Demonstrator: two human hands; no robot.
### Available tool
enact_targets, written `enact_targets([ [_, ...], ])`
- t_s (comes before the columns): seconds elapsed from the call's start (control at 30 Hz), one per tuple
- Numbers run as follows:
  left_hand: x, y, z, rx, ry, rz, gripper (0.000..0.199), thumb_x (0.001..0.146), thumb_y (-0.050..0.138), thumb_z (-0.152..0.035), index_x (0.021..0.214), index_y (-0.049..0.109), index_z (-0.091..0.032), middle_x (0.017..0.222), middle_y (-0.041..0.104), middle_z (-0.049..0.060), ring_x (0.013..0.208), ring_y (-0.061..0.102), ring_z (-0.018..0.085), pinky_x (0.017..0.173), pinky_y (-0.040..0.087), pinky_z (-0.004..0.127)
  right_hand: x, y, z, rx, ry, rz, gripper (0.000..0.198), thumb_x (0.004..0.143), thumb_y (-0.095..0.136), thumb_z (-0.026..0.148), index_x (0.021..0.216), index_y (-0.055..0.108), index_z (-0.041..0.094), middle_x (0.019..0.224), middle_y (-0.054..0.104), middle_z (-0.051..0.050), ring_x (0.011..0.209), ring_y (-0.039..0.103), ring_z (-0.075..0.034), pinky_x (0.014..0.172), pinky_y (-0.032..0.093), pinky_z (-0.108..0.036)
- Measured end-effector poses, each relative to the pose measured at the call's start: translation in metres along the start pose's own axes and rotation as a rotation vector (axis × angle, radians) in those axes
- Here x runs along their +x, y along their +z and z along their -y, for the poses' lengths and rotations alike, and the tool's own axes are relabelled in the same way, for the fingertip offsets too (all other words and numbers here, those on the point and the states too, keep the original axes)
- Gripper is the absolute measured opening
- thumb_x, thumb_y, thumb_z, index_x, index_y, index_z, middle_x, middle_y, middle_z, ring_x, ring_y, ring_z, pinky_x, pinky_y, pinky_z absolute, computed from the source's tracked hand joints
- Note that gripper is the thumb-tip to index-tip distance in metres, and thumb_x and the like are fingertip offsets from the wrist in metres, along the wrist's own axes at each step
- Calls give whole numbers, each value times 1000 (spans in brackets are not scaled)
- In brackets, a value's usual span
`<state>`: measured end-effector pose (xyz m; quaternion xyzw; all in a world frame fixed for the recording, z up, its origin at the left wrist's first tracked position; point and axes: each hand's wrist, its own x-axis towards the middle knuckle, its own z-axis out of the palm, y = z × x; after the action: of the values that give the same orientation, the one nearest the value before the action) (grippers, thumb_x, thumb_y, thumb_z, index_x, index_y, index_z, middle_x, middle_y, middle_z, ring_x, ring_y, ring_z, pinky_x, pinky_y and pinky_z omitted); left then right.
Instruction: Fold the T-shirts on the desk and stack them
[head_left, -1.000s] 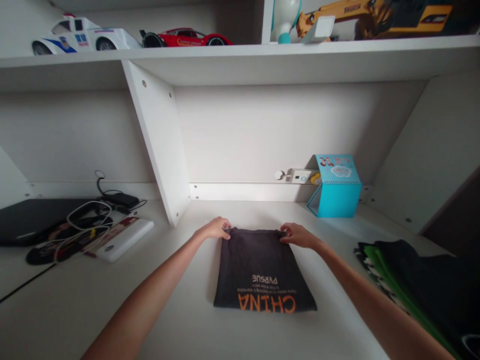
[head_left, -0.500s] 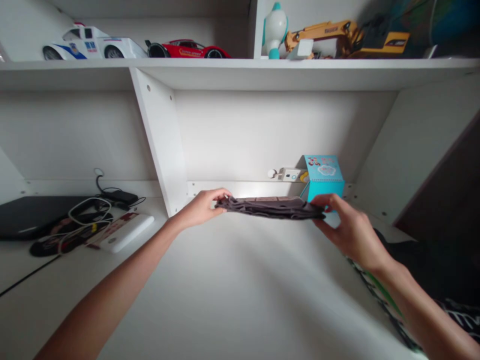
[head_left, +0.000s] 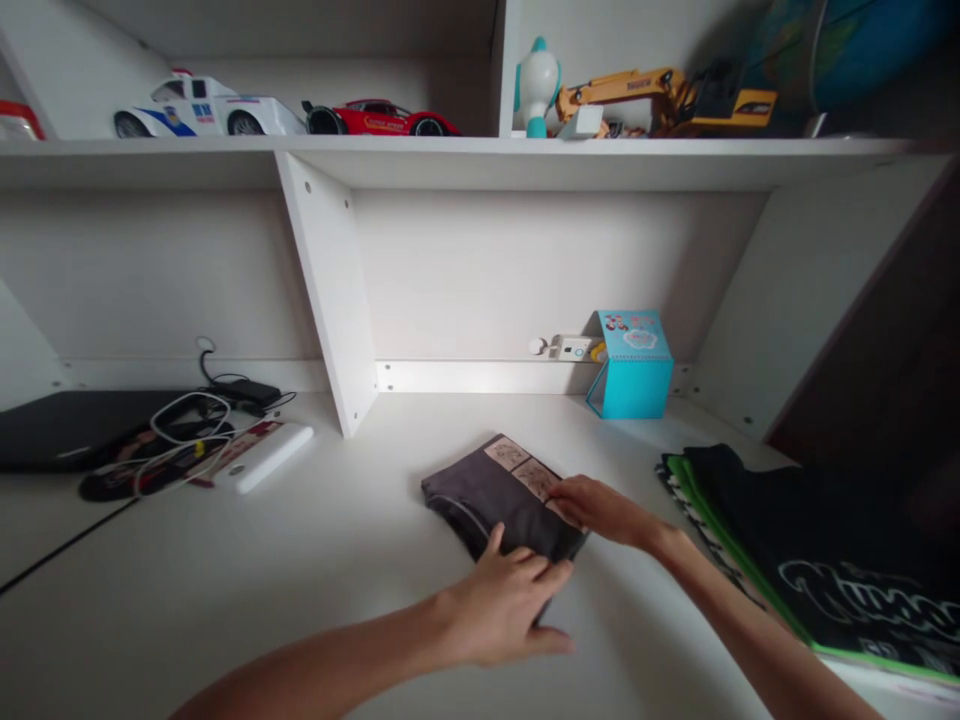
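Observation:
A folded dark grey T-shirt point(head_left: 480, 492) with a pale printed panel lies flat on the white desk, turned at a slant. My left hand point(head_left: 506, 600) rests over its near edge, fingers spread and thumb out to the side. At the shirt's right edge, my right hand point(head_left: 600, 508) has its fingers bent and together over the print, closed on the cloth there. Its thumb is mostly hidden.
To the right lies a stack of folded clothes point(head_left: 825, 560), black and green. A blue desk calendar point(head_left: 637, 375) stands behind near a power socket point(head_left: 576, 347). Cables point(head_left: 184, 430), a white box point(head_left: 274, 455) and a black laptop point(head_left: 60, 430) are left. Toys line the shelf point(head_left: 420, 148) above.
The folded T-shirt came down from mid-air, where both hands held its ends, onto the desk. My left hand let go and moved to its near edge. The view shifted slightly.

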<state>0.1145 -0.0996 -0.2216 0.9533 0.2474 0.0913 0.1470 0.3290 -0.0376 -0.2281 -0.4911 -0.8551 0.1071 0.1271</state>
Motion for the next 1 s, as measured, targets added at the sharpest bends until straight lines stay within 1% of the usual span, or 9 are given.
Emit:
enact_targets([
  [0.1, -12, -11, 29, 71, -103, -57, 34, 87, 45, -43, 112, 56, -24, 97, 65, 7, 95, 57, 24, 100, 11, 59, -27, 11, 26, -32, 1, 11, 27, 86, 37, 19, 91, 64, 18, 84, 65, -8, 85, 58, -22, 76, 45, -33],
  [0.2, -28, -27, 65, 173, -268, -113, 25, 89, 42, -31, 87, 65, -23, 91, 65, 5, 99, 54, 23, 100, 8, 58, -57, 9, 43, 68, -32, 14, 29, 89, 36, 27, 107, 59, 22, 97, 64, -7, 90, 59, -19, 77, 45, -30],
  [0.3, -39, -30, 82, 199, -479, -188, 28, 89, 39, -30, 99, 63, -19, 102, 61, 11, 101, 52, 26, 93, 30, 48, -65, 5, 24, 58, 204, -103, 34, 91, 32, 34, 113, 54, 23, 105, 62, -8, 93, 59, -20, 80, 44, -31],
  [0.4, -39, -21, 83, 121, -633, -198, 37, 88, 38, -37, 111, 56, -14, 99, 60, 14, 93, 56, 26, 79, 42, 37, -51, 11, -11, -18, 469, -159, 34, 89, 34, 38, 90, 61, 17, 91, 65, -12, 86, 61, -25, 73, 43, -34],
  [0.53, -21, -9, 91, -148, -678, -267, 47, 79, 53, -29, 123, 47, -14, 96, 61, 10, 88, 57, 22, 78, 42, 31, -20, 31, -32, 5, 549, -158, 27, 83, 49, 40, 76, 59, 16, 79, 64, -9, 77, 60, -22, 66, 43, -31],
  [0.67, -3, -11, 104, -762, -736, -378, 57, 68, 58, -10, 124, 45, -13, 86, 62, 5, 79, 59, 16, 74, 45, 26, -1, 40, -25, 73, 566, -188, 24, 83, 55, 38, 80, 57, 14, 77, 59, -1, 70, 56, -13, 66, 46, -29],
  [0.8, 11, -24, 95, -1221, -747, -373, 62, 63, 57, -6, 124, 46, -8, 68, 60, 0, 66, 57, 12, 66, 45, 23, -6, 25, -22, 174, 491, -321, 15, 81, 57, 27, 89, 56, 15, 83, 60, -1, 74, 57, -12, 70, 47, -29],
  [0.9, 33, -41, 65, -1221, -634, -410, 67, 59, 59, -5, 125, 47, -11, 68, 60, -1, 64, 56, 11, 62, 43, 21, -30, -8, -30, 237, 397, -459, 18, 72, 59, 16, 89, 54, 17, 89, 63, -2, 83, 59, -14, 75, 46, -26],
  [1.0, 70, -60, 18, -1210, -445, -393, 73, 61, 60, -5, 131, 41, -16, 69, 60, -2, 63, 55, 10, 62, 44, 22, -77, -59, -51, 261, 352, -611, 19, 72, 58, 23, 90, 53, 18, 93, 63, -5, 90, 59, -17, 77, 47, -28],
])
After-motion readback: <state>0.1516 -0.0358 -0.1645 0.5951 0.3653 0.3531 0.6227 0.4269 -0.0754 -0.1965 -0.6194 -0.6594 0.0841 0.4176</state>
